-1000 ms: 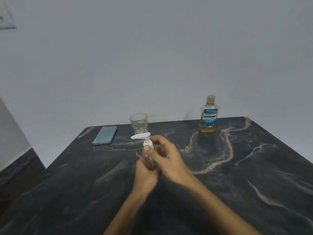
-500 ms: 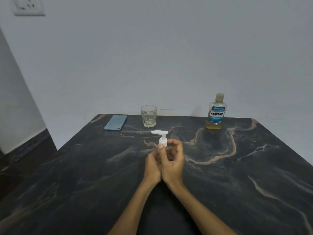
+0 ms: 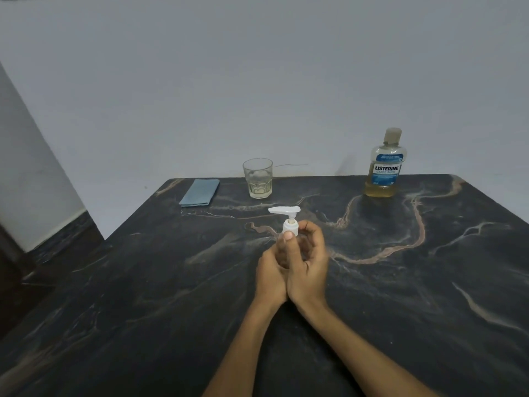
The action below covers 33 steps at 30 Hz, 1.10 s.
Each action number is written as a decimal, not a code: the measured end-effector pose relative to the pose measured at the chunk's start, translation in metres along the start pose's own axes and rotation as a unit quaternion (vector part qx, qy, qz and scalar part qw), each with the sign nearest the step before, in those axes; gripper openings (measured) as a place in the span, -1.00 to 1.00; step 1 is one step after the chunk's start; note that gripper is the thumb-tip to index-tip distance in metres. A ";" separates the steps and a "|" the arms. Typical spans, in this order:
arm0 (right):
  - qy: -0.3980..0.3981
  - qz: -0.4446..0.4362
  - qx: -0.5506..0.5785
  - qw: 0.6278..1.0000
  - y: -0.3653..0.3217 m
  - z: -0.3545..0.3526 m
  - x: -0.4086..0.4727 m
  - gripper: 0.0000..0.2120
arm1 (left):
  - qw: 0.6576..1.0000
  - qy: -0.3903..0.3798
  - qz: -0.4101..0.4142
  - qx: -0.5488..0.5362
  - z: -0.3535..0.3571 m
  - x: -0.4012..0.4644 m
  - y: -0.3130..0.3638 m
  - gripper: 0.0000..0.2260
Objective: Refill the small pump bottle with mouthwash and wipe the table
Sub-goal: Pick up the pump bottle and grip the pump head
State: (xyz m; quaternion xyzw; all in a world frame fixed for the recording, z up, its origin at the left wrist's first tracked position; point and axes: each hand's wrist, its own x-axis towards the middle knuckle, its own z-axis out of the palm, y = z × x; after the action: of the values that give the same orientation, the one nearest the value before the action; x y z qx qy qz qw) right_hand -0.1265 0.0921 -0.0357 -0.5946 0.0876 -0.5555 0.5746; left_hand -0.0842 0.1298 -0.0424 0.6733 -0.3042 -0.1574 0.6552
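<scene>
The small pump bottle [image 3: 289, 224] stands upright at the middle of the dark marble table [image 3: 143, 296], its white pump head pointing left. My left hand [image 3: 270, 275] wraps round its body, which is mostly hidden. My right hand [image 3: 307, 262] pinches the white collar with thumb and fingers. The mouthwash bottle [image 3: 383, 167], capped and holding a little amber liquid, stands at the back right. A folded blue cloth [image 3: 200, 192] lies at the back left.
A clear glass [image 3: 257, 179] with a little pale liquid stands at the back edge between the cloth and the mouthwash. A grey wall rises behind the table. The table's left edge drops to a dark floor.
My hands have stayed on the pump bottle; my right thumb and fingers shifted round the collar. The pump head still points left. The camera tilted, shifting the whole scene in frame.
</scene>
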 end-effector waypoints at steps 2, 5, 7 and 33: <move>-0.005 0.008 0.000 1.000 0.000 0.000 0.000 -0.90 | 1.000 -0.004 0.005 0.001 -0.001 0.000 -0.001 -0.83; -0.013 0.013 -0.003 1.000 -0.001 -0.001 0.001 -0.87 | 1.000 -0.004 0.003 -0.007 0.000 0.000 0.000 -0.77; -0.015 0.008 -0.011 1.000 -0.002 0.000 0.002 -0.82 | 1.000 -0.001 0.004 -0.013 0.001 0.002 0.001 -0.77; 0.021 -0.023 -0.102 0.994 -0.005 0.003 0.003 -0.59 | 0.997 -0.040 0.060 0.032 -0.003 0.004 -0.008 -0.56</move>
State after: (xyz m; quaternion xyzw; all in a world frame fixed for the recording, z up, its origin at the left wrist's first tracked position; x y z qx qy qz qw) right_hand -0.1259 0.0932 -0.0289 -0.6401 0.1425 -0.5694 0.4958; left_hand -0.0781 0.1292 -0.0494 0.6681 -0.3746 -0.1348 0.6287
